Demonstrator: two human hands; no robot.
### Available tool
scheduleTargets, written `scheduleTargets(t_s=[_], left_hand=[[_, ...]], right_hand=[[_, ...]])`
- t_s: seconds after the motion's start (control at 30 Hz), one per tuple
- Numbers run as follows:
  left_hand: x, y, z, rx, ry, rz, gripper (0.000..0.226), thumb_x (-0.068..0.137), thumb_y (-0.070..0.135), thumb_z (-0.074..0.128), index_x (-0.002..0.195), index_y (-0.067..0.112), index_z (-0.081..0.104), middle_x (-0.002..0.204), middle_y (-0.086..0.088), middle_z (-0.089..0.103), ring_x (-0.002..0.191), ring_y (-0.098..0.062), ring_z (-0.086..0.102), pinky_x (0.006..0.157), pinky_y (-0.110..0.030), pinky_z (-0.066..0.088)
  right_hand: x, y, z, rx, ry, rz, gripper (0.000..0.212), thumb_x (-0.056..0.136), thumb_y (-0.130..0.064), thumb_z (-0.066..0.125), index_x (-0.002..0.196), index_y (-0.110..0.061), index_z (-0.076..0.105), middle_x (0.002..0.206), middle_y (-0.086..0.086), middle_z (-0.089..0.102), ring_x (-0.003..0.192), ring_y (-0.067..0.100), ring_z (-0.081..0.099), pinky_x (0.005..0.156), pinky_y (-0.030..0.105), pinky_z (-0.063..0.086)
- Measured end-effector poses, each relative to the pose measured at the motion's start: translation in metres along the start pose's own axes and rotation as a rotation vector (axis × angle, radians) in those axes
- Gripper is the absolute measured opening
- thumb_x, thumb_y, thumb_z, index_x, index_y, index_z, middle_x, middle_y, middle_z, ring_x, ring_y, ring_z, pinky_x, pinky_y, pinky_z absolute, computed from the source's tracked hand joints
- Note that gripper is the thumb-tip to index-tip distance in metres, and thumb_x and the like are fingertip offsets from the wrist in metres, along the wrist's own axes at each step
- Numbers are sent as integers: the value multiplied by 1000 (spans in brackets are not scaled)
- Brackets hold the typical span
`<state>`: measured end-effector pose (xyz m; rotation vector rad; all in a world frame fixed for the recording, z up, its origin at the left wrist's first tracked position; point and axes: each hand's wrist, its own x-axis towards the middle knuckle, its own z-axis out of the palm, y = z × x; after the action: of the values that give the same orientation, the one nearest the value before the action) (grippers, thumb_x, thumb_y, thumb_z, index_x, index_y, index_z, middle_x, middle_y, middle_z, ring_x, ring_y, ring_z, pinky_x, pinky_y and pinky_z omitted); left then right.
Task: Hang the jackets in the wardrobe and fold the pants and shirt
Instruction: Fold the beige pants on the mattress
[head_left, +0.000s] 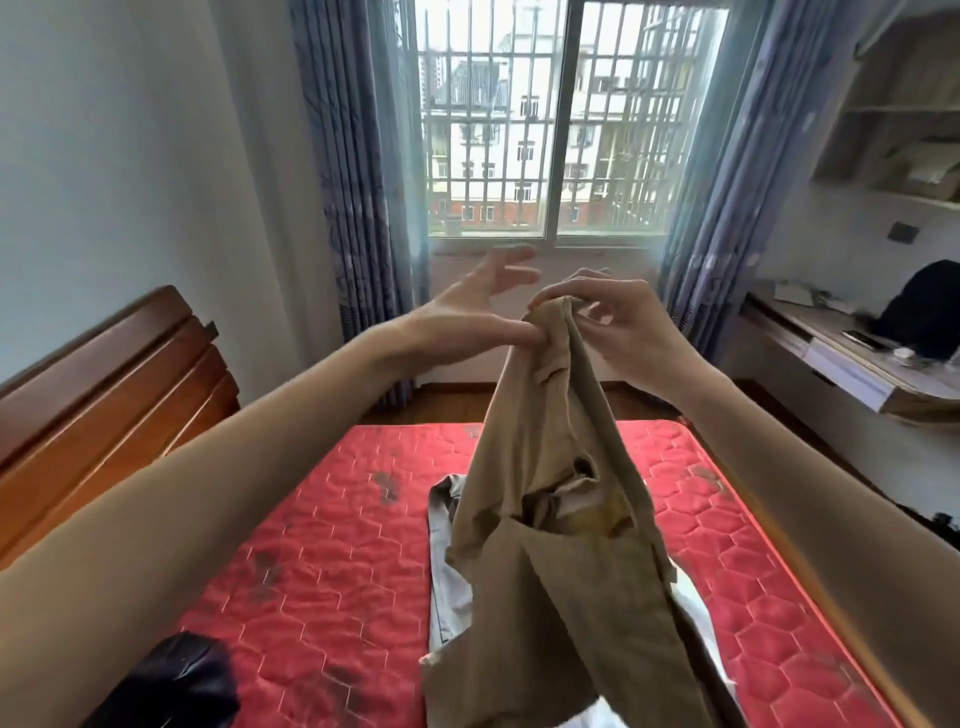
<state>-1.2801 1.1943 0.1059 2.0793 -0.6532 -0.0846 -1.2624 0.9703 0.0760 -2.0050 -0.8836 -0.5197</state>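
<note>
Khaki pants (545, 519) hang in the air over the red mattress (322, 545). My right hand (618, 322) pinches their top edge at chest height. My left hand (467, 317) is beside it with the fingers spread straight, and its thumb touches the fabric. Under the pants a light grey garment (447, 571) lies on the mattress. A dark garment (176, 680) sits at the near left corner of the bed.
A wooden headboard (104, 395) stands at the left. The barred window (550, 130) with blue curtains (353, 182) is straight ahead. A desk (841, 358) with shelves (904, 114) and a dark chair back (930, 306) is on the right.
</note>
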Motion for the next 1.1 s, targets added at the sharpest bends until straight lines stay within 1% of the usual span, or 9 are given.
scheduleTargets(t_s=[0.1, 0.17, 0.27, 0.47, 0.57, 0.67, 0.83, 0.93, 1.1], left_hand=[[15, 4, -4, -68, -282, -47, 65, 91, 14, 79, 148, 25, 50, 130, 0, 74, 126, -15, 65, 116, -38, 40], [20, 3, 5, -20, -282, -10, 38, 90, 21, 80, 127, 21, 71, 118, -2, 78, 115, -17, 71, 105, -33, 52], [22, -3, 19, 1, -196, 31, 26, 86, 23, 85, 111, 19, 79, 109, -3, 80, 107, -20, 75, 97, -36, 59], [17, -17, 17, 10, 95, 41, 26, 79, 19, 92, 101, 12, 81, 99, -5, 81, 98, -16, 75, 97, -46, 60], [15, -20, 2, -70, 258, 70, 30, 78, 10, 91, 105, 6, 79, 102, -3, 81, 101, -19, 77, 96, -39, 61], [11, -22, -17, -77, 382, 88, 31, 76, 14, 93, 104, 9, 79, 102, -3, 81, 103, -22, 76, 95, -36, 60], [-3, -41, -52, -72, 491, 86, 26, 74, 20, 95, 94, 18, 79, 92, 3, 80, 88, -10, 76, 78, -22, 59], [-21, -63, -76, -10, 499, 46, 30, 73, 30, 96, 97, 19, 80, 96, 1, 80, 92, -11, 75, 79, -24, 60], [-55, -100, -99, 37, 517, -84, 48, 61, 50, 94, 89, 15, 77, 93, -3, 80, 83, -5, 72, 74, -19, 56]], right_hand=[[-6, 2, -2, 87, 85, 51, 15, 95, -7, 75, 108, -9, 81, 97, 7, 77, 89, 28, 60, 74, 44, 43], [-11, 1, -2, 148, 97, 88, 15, 93, -6, 78, 107, -9, 80, 100, 7, 77, 91, 37, 64, 75, 48, 50], [-22, 6, -2, 145, 91, 138, 29, 94, -10, 76, 123, -14, 69, 113, 4, 71, 100, 28, 68, 81, 39, 57], [-81, 40, 12, 258, -79, 342, 48, 101, -59, 51, 146, -43, 46, 137, -10, 60, 126, 5, 59, 100, 23, 52], [-121, 64, 33, 205, -137, 340, 61, 92, -41, 77, 144, -44, 45, 129, -13, 64, 119, 6, 64, 93, 17, 51], [-147, 93, 54, -11, -215, 427, 84, 81, -21, 79, 148, -42, 35, 122, -7, 61, 106, 9, 66, 84, 22, 55], [-167, 137, 58, -159, -291, 707, 48, 90, 3, 67, 135, -13, 60, 105, 11, 75, 87, 27, 74, 76, 41, 62], [-157, 147, 42, -65, -29, 816, 14, 97, 6, 60, 109, 3, 68, 72, 13, 75, 53, 23, 72, 46, 33, 58], [-96, 137, -5, 259, 162, 888, 25, 101, 1, 50, 94, -8, 72, 56, 2, 52, 37, 8, 42, 40, 22, 44]])
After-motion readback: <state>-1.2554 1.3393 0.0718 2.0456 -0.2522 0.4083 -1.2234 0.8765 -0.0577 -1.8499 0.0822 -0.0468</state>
